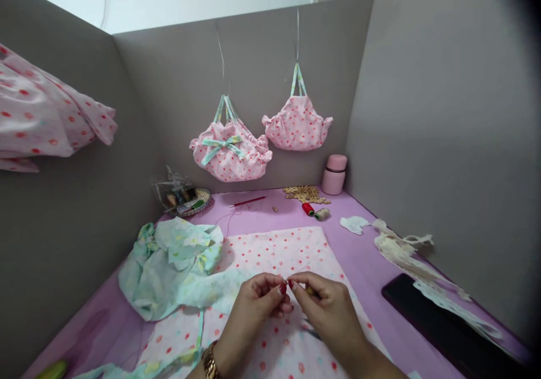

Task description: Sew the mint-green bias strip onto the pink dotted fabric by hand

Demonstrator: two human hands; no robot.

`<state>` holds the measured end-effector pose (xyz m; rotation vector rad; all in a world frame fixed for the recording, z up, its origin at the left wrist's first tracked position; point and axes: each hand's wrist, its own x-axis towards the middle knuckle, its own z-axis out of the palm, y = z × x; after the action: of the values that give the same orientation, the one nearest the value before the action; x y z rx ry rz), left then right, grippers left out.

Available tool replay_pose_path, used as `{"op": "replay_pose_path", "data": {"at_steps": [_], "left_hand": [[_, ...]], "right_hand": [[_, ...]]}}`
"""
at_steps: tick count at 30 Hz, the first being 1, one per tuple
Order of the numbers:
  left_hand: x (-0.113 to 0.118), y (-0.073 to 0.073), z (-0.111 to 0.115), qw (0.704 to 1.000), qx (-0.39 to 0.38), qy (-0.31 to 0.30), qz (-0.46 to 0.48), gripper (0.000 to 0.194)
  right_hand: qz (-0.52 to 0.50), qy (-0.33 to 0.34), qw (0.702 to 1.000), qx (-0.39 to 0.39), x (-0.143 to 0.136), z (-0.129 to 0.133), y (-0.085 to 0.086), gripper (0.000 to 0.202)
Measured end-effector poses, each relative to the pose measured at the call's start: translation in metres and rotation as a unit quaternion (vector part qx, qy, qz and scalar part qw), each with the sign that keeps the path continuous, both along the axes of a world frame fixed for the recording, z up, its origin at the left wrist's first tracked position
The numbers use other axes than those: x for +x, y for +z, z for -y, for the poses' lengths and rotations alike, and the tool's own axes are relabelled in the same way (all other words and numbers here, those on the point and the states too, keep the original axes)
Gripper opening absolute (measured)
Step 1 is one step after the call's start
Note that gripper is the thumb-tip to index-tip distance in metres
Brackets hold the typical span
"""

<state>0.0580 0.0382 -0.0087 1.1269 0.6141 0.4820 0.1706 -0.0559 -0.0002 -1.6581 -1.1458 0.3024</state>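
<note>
My left hand (260, 306), with a gold band on its wrist, and my right hand (329, 306) meet fingertip to fingertip. Thumb and forefinger of each are pinched together; whatever they hold is too fine to make out. A small yellowish bit shows between the fingers of my right hand. Both hands are over pink dotted cloth (283, 244) spread on the purple table. Mint-green printed fabric (164, 277) lies bunched left of my left hand, a strip of it reaching toward that hand. Under my right hand a dark, thin object is mostly hidden.
Farther back are a round basket (205, 201), a red pencil (248, 201), thread spools (322, 214), a heap of small tan pieces (302, 193) and a pink flask (333, 179). A black phone-like slab (439, 317) and cream elastic strips (401, 249) lie right. Two small pink garments (298, 125) hang behind.
</note>
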Motion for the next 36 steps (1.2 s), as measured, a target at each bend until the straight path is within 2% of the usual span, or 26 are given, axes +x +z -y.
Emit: {"op": "replay_pose_path", "data": {"at_steps": [6, 12, 25, 36], "left_hand": [[0.0005, -0.0012, 0.0007, 1.000, -0.001, -0.001, 0.011, 0.033], [0.0006, -0.0010, 0.0008, 1.000, 0.001, -0.007, 0.013, 0.031], [0.0005, -0.0030, 0.0000, 1.000, 0.010, -0.009, 0.018, 0.028], [0.0015, -0.0042, -0.0009, 1.000, 0.015, -0.013, 0.019, 0.027]], "right_hand": [[0.039, -0.010, 0.999, -0.001, -0.0004, 0.0004, 0.0016, 0.020], [0.035, 0.003, 0.999, -0.016, -0.0014, 0.0008, 0.0032, 0.020], [0.037, 0.000, 0.999, 0.011, -0.0025, 0.0025, 0.0084, 0.019], [0.057, -0.012, 0.998, 0.011, -0.0027, 0.0014, 0.0049, 0.019]]}}
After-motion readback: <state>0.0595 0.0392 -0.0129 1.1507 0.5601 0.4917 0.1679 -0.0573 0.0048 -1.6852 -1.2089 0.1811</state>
